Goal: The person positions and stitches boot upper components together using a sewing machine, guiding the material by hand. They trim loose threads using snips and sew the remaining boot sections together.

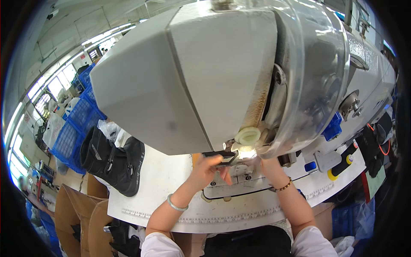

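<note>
Both forearms (168, 216) extend forward, the left hand (205, 172) pinching a dark piece (231, 161) beneath the sewing machine (227, 73) head; the right hand (272, 168), fingertips hidden, has indeterminable grip.

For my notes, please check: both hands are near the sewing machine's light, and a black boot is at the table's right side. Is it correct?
Wrong side: the head view shows the black boot at the left of the table. The left hand and right hand are near the sewing machine's light.
</note>
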Motion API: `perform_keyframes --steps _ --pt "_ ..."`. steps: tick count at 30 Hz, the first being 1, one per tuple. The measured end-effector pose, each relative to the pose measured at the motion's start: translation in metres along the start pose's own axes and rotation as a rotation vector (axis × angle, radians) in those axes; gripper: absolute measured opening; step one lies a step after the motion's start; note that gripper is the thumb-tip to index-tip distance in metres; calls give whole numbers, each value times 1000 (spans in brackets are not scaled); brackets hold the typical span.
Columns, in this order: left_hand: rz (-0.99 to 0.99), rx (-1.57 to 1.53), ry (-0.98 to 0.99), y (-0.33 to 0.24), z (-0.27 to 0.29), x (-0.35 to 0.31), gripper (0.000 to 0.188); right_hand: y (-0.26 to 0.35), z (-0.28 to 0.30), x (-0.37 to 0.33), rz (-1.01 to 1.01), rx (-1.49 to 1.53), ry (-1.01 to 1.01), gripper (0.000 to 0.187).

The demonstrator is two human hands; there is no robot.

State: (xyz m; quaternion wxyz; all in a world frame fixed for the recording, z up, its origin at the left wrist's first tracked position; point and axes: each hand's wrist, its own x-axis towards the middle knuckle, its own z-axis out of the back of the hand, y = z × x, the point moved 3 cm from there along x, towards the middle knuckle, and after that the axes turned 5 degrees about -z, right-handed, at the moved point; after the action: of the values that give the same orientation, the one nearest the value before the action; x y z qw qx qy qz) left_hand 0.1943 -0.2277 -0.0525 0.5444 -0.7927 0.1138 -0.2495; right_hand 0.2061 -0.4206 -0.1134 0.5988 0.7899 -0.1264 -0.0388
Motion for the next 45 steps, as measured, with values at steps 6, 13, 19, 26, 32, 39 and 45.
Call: perform_keyframes --steps 6,13,19,26,32,39,45 --pt "208 101 -65 -5 7 2 29 23 9 -32 614 -476 -88 5" --pt "120 -159 -151 4 7 2 19 46 -30 -59 1043 -755 265 42" --pt "69 -138 -144 7 9 3 20 43 -31 -59 1045 -757 221 36" --pt "43 -86 -157 8 6 3 20 49 -32 -62 1105 -749 119 37" --pt "26 -105 -145 6 4 4 19 52 -33 -62 1093 -759 113 38" --pt "26 -190 -110 4 2 5 21 53 -34 -66 1063 -820 142 46" --pt "17 -163 -123 14 7 2 27 57 -34 -65 1034 -806 179 47"
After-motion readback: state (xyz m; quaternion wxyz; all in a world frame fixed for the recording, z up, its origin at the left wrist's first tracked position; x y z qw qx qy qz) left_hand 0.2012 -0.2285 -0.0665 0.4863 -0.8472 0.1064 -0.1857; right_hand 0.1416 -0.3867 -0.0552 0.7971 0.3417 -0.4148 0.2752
